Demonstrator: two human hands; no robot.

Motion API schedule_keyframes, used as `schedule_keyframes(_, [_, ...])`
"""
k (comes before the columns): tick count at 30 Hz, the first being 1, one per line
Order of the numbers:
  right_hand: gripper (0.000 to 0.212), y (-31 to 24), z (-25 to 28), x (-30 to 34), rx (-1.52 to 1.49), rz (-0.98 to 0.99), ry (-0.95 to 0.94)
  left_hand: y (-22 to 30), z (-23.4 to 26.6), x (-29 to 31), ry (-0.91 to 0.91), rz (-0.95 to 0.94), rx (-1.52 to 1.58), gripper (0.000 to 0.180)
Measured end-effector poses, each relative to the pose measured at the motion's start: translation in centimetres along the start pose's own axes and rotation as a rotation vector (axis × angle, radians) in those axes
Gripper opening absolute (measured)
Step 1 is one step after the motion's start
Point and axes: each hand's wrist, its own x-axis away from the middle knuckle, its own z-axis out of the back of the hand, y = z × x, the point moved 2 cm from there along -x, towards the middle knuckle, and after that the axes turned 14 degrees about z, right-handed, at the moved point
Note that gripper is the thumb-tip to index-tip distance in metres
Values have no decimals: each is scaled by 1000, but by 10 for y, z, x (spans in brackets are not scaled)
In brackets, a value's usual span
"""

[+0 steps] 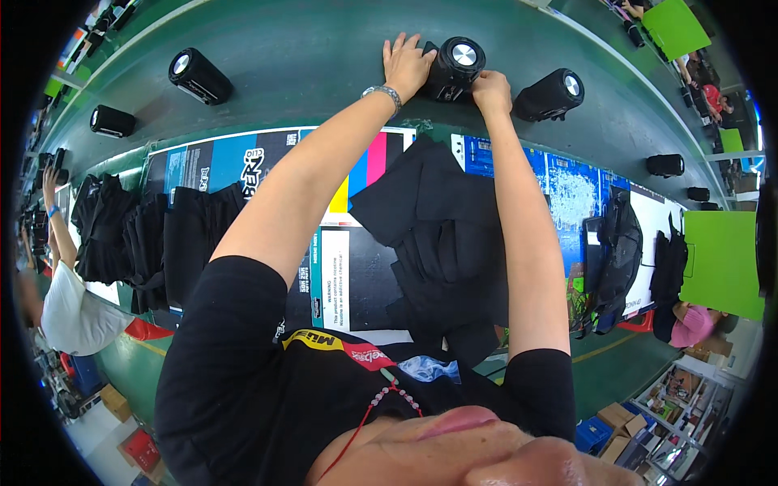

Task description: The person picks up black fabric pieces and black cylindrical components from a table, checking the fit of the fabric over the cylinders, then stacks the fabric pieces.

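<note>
A black cylindrical portable speaker [450, 74] with a silver disc on its end stands tilted on the green belt, between my two hands. My left hand [406, 66] is at its left side, fingers spread, with the fingertips by a small black piece next to the speaker. Curled fingers of my right hand [492, 91] grip the speaker's lower right side; their tips are partly hidden. Just right of that hand lies another black speaker [550, 95]. Under my forearms, a pile of black cloth pouches [446, 243] covers part of the printed tabletop [336, 279].
More speakers sit along the belt, one at left [199, 77], a smaller-looking one [112, 121] beyond it, and one at right [665, 165]. Stacked black cloth [146, 243] fills the table's left; a black bag [617, 259] lies at right. A co-worker [77, 300] reaches toward the belt at far left.
</note>
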Motion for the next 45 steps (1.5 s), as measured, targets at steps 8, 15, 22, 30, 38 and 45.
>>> schedule_keyframes(8, [23, 22, 10, -11, 4, 6, 71, 37, 37, -6, -272, 386, 630, 46])
schedule_keyframes(15, [27, -31, 30, 32, 204, 370, 341, 94, 148, 26, -225, -393, 115, 60])
schedule_keyframes(22, [70, -71, 16, 89, -1151, -196, -160, 19, 174, 41, -300, 485, 968, 49])
schedule_keyframes(30, [64, -109, 28, 77, -982, 607, 178, 10, 204, 53, -314, 227, 724, 39])
schedule_keyframes(38, [70, -90, 5, 79, -829, 597, 64, 41, 191, 2, -263, -79, 412, 35])
schedule_keyframes(45, [64, -78, 22, 82, -761, 442, 39, 58, 172, -20, -670, 102, 370, 26])
